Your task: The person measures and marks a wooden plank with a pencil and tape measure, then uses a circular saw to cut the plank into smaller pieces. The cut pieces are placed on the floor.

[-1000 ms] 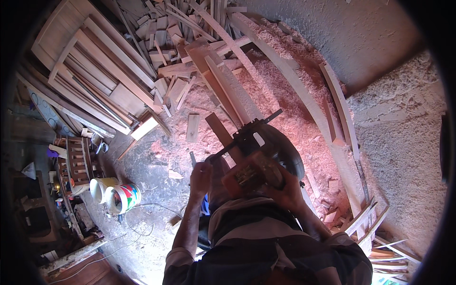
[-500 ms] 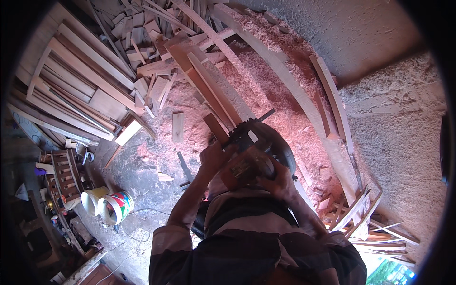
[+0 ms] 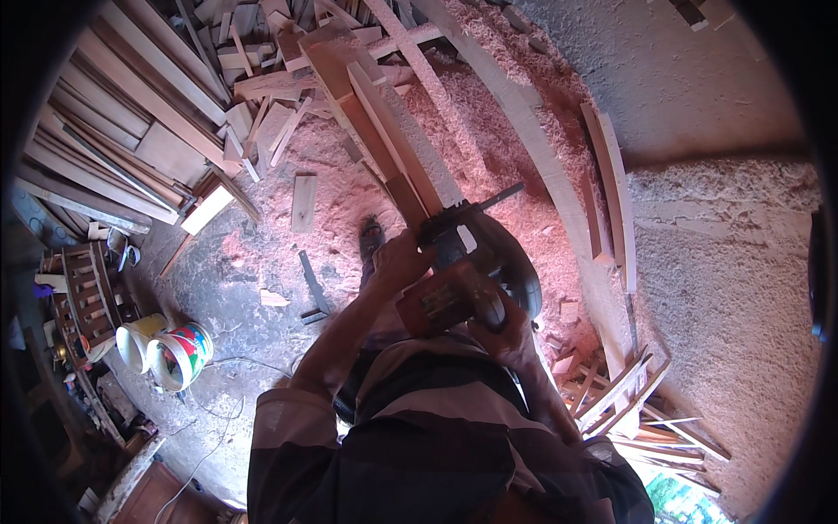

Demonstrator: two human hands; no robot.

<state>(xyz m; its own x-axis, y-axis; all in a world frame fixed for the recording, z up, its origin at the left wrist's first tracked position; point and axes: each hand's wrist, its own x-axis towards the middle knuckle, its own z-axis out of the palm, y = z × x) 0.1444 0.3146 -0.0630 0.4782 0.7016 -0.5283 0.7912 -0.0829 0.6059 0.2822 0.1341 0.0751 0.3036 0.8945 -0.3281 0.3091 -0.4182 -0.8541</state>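
Observation:
A circular saw with a dark guard and reddish motor housing sits in front of my body, at the near end of a long wooden beam. My right hand is wrapped around the saw's rear handle. Left of the saw, my left hand is closed at the near end of a short brown wood piece, its fingertips partly hidden beside the saw. That piece lies along the beam, beside a paler strip. The saw covers the blade's contact with the wood.
Pink-tinted shavings spread around the beam. Stacked boards stand at the far left, and offcuts pile up at the back. Two buckets and a cable are at left. A dark angled tool and loose block lie on the floor.
The short brown piece has swung from a slant into line with the beam, my left hand moving forward with it. The view has shifted; my right hand stays on the saw handle.

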